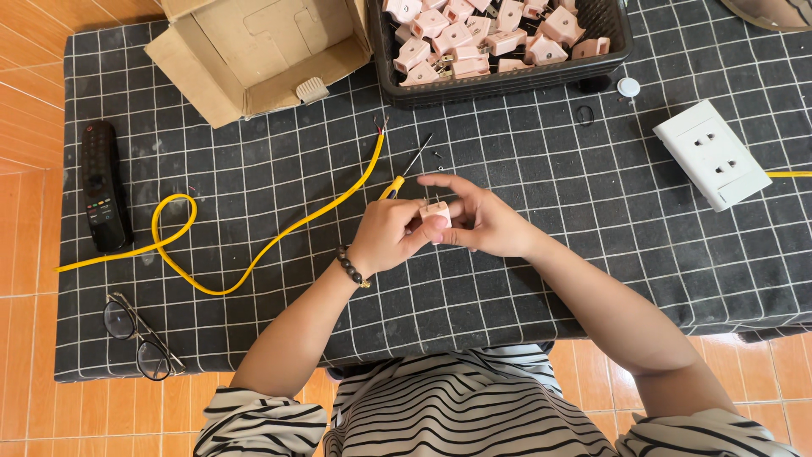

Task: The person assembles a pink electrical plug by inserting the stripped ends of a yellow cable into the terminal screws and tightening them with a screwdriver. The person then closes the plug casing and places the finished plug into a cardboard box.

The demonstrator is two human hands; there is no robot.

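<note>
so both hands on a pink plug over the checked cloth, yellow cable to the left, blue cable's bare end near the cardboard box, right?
One slip: there is no blue cable. In the head view, the bare end near the cardboard box belongs to the same yellow cable. The left hand and right hand do hold a pink plug over the checked cloth.

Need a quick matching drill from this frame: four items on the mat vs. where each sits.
1 remote
2 glasses
3 wall socket
4 pink plug

a between both hands
b right side of the mat
c front left corner
d left edge, beside the yellow cable

Pairs: 1-d, 2-c, 3-b, 4-a
</note>
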